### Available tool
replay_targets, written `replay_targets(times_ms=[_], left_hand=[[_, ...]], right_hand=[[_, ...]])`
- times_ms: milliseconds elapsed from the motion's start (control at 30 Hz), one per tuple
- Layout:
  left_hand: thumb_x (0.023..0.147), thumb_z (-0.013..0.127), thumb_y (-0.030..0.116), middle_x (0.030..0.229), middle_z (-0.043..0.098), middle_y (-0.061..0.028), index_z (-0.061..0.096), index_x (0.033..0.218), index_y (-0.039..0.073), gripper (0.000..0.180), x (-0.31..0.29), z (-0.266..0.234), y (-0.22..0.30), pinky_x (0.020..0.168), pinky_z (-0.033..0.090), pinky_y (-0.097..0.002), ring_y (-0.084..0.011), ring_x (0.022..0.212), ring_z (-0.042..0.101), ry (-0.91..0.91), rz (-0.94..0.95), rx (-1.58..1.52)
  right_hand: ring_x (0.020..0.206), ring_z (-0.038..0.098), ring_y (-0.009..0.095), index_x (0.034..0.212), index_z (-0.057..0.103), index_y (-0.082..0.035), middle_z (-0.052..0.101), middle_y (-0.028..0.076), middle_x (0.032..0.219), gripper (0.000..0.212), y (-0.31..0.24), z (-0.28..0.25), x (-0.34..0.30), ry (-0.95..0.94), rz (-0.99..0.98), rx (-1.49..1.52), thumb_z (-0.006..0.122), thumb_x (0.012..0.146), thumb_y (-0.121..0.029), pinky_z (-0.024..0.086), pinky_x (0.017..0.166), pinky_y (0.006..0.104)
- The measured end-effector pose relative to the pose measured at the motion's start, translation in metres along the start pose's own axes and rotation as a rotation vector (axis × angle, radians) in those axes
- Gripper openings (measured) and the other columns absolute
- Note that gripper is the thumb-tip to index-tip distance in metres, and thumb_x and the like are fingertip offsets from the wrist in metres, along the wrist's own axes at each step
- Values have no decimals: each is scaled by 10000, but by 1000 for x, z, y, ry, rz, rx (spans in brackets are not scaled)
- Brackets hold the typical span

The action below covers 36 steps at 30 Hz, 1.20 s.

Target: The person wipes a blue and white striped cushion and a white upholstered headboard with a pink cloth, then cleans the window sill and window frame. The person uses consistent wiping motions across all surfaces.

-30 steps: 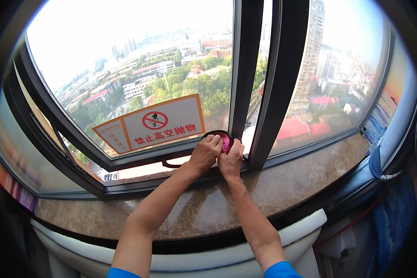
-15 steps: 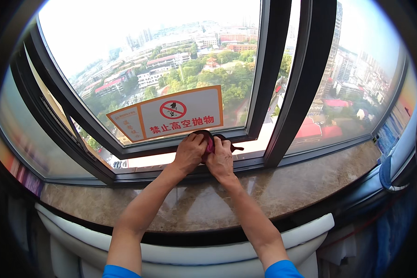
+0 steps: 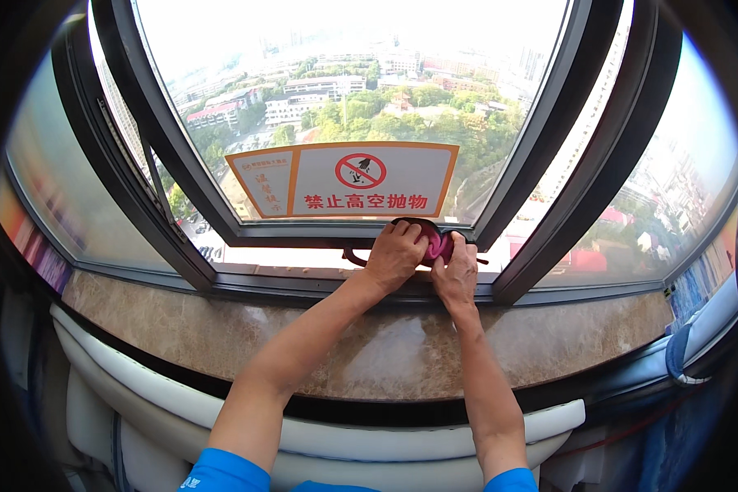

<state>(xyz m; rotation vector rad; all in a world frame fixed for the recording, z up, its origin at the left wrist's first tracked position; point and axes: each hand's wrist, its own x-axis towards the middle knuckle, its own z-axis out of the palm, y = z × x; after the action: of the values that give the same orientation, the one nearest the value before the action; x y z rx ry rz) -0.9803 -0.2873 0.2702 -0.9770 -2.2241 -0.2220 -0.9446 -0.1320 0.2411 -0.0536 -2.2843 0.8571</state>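
Observation:
Close together in front of the tilted window, both my hands are closed around a black-rimmed thing with thin curved arms, which looks like a pair of sunglasses [image 3: 401, 220]. A pink cloth [image 3: 437, 243] is bunched against it between my fingers. My left hand [image 3: 397, 257] wraps the left side, fingers curled over it, with a black arm poking out on its left. On the right side, my right hand [image 3: 457, 272] pinches the cloth and glasses, thumb toward the middle. My fingers hide most of the lenses.
The dark-framed window [image 3: 320, 242] is tilted outward, with a gap at its bottom, high above a city. An orange-edged warning sign [image 3: 344, 180] is on its glass. Below runs a brown marble sill [image 3: 344, 344], then a white padded backrest [image 3: 164, 389] nearer me.
The view has shifted, so the hands sit further right in the picture. More pink cloth shows between my fingers, and a black arm now sticks out at the left.

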Motion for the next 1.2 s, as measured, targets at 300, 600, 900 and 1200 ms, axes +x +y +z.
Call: replay_targets(times_ms=[300, 600, 900, 1200], left_hand=[[727, 631, -22, 1083, 681, -94, 683, 1012, 40, 296, -92, -60, -97, 856, 554, -404, -299, 1017, 646, 14, -245, 12], [728, 668, -18, 1074, 668, -84, 710, 1011, 41, 292, -168, -92, -164, 862, 549, -401, -306, 1023, 639, 170, -471, 235], [743, 674, 17, 1070, 700, -91, 705, 900, 27, 160, -118, -67, -114, 874, 533, -425, -317, 1012, 649, 235, -401, 73], [694, 723, 25, 1039, 684, -110, 693, 977, 22, 285, -34, -51, 3, 834, 538, -402, -313, 968, 643, 165, -116, -304]], right_hand=[[877, 605, 356, 1040, 693, -83, 597, 144, 908, 278, -115, 82, -19, -61, -276, -25, 641, 771, -129, 489, 716, 494], [1010, 548, 327, 941, 697, -84, 596, 127, 990, 206, -202, 149, -33, -158, -466, 30, 679, 745, -146, 480, 794, 466], [1034, 570, 365, 968, 654, -69, 607, 164, 1036, 234, -162, 125, -14, -138, -362, 58, 669, 735, -92, 528, 830, 462], [808, 603, 328, 875, 624, -34, 616, 133, 851, 135, -74, -31, -18, 135, -158, 132, 578, 764, 28, 505, 718, 425]])
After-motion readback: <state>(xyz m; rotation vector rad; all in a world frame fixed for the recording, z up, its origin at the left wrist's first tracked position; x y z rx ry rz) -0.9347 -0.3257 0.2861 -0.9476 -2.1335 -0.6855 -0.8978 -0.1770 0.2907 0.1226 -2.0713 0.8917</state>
